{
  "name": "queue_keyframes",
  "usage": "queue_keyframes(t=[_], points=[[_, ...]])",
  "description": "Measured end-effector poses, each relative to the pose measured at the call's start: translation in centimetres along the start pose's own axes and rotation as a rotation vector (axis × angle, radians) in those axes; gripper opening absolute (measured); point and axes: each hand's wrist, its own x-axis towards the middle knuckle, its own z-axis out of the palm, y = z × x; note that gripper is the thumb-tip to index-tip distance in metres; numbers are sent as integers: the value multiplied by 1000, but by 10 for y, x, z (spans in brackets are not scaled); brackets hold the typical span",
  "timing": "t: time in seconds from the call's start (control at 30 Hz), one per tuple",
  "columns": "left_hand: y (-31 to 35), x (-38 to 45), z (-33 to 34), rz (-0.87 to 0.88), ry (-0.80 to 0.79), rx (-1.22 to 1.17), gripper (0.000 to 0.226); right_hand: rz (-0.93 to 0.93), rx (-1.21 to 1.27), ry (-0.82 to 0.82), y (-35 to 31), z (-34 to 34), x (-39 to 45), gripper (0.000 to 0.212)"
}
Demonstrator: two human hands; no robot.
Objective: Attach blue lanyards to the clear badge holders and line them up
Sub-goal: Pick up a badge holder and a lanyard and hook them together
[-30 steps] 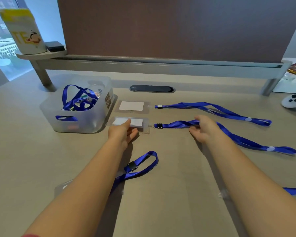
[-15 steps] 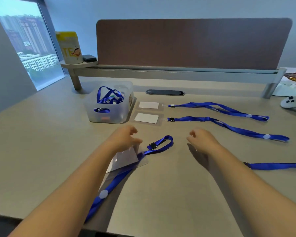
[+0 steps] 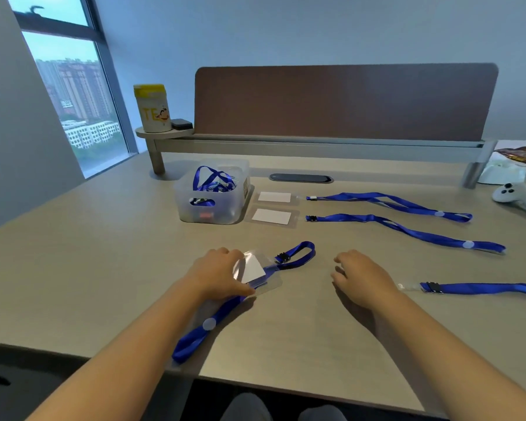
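My left hand grips a clear badge holder with a white card inside, tilted up off the desk. A blue lanyard runs under that holder, its black clip lying just past it. My right hand hovers over the desk with loosely curled fingers and holds nothing. Further back, two badge holders lie in a column, each joined to a blue lanyard stretched to the right. Another blue lanyard lies at the right.
A translucent bin with more lanyards stands left of the lined-up holders. A yellow-lidded canister sits on a shelf in front of the brown divider. A white controller lies at the far right. The desk's front edge is near.
Both hands drew back from the second holder and lanyard. My left hand took hold of the near badge holder and lifted it. The camera tilted up.
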Motion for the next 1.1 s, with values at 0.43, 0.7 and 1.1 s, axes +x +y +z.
queue_keyframes(t=[0.43,0.7,1.1], points=[[52,-27,-25,376,249,179,75,-181,233,75,-19,-18,-20,36],[48,-30,-23,361,307,259,78,-169,528,28,-17,-21,-24,13],[45,-25,-12,255,184,-35,77,-295,243,185,-38,-42,-27,34]])
